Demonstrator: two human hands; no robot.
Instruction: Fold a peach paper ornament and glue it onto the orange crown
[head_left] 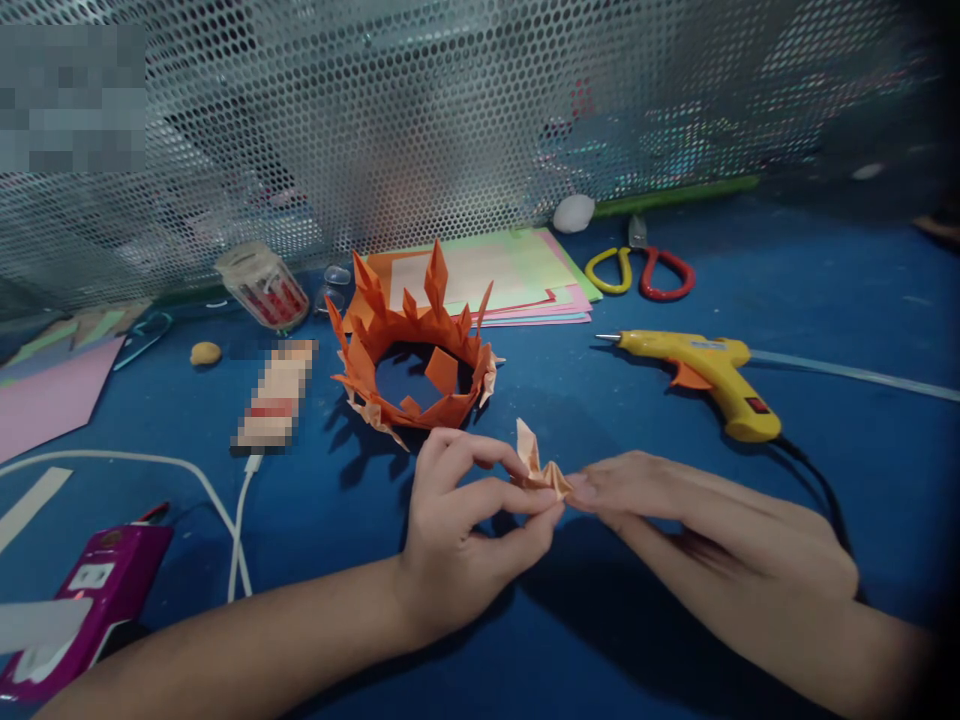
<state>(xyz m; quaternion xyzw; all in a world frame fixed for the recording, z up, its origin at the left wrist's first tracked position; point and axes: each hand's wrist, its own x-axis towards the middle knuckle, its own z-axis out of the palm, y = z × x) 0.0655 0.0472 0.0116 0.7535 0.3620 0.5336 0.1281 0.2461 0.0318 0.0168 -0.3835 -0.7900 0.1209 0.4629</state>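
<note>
Between my two hands is a small peach folded-paper piece (553,478), with one pointed flap standing up on its left. My left hand (472,510) pinches it between fingers and thumb. From the other side, the fingertips of my right hand (697,530) press together on its right edge; part of the paper is hidden by the fingers. Just beyond my left hand stands an orange folded-paper crown (420,410), with upright points and some peach pieces on its outside.
A yellow glue gun (690,360) with its cord lies at right, scissors (641,270) behind it. Stacked coloured paper (495,275) and a jar (262,288) stand near the mesh screen (450,120). A purple power strip (97,590) and white cable (237,530) lie at left.
</note>
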